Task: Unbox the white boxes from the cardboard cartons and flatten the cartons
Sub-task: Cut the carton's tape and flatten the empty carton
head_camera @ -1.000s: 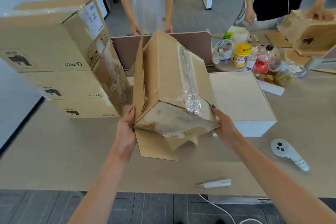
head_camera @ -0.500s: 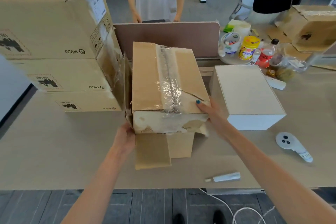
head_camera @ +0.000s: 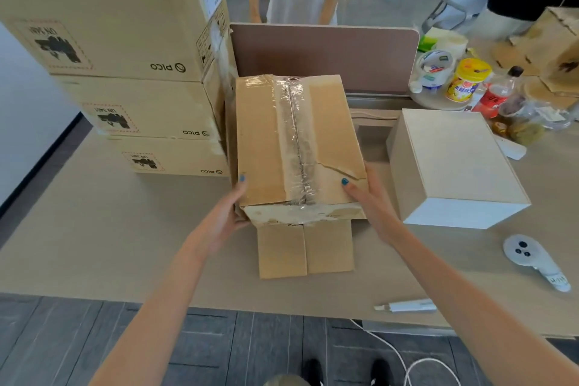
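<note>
A slim white cutter (head_camera: 407, 305) lies by the front edge of the table (head_camera: 125, 244). Just beyond it, two loose flaps (head_camera: 304, 251) of the carton (head_camera: 266, 141) splay flat on the tabletop. The left hand (head_camera: 228, 213) grips the carton's near left corner and the right hand (head_camera: 372, 200) its near right corner. Each thumb lies on the top panel, and the fingers below are hidden, so how far they wrap cannot be told. The carton rests on the table, its top seam under crinkled tape (head_camera: 297, 141) and its right panel torn beside the thumb. It is likely light, its worn board soft and quick to crease. The folded corners look the firmest holds, the glossy tape a slippery one. The white box (head_camera: 454, 160) stands just right of it, and the stacked cartons (head_camera: 119, 41) rise at far left.
</note>
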Available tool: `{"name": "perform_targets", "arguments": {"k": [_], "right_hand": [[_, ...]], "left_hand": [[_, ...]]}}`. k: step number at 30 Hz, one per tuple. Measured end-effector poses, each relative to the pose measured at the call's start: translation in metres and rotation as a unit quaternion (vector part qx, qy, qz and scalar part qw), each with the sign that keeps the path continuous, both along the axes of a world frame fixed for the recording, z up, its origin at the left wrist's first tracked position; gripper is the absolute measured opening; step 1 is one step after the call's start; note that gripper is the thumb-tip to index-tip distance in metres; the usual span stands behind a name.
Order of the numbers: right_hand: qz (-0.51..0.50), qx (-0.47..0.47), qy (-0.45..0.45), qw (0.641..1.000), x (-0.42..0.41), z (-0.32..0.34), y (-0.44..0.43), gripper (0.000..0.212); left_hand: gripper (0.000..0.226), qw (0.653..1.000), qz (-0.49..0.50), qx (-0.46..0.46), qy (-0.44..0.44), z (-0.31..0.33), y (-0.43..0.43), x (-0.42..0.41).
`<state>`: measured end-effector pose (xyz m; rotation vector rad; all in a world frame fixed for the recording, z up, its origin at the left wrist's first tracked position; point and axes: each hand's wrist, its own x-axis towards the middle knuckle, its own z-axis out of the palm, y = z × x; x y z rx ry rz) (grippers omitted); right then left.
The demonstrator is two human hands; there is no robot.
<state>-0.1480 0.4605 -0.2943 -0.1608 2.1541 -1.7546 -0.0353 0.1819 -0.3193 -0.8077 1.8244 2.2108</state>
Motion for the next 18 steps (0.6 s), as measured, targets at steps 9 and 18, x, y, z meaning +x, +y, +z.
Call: {"name": "perform_targets", "arguments": {"k": [9, 18], "right_hand": [[-0.063, 0.014, 0.013, 0.998, 0.009, -0.004, 0.012, 0.064], [-0.140, 0.053, 0.018, 0.989, 0.008, -0.010, 0.021, 0.074]], "left_hand": [[0.103, 0.999, 0.030, -0.036, -0.016, -0.004, 0.037, -0.020], [0.070, 0.998, 0.031, -0.044, -0.021, -0.006, 0.053, -0.044]]}}
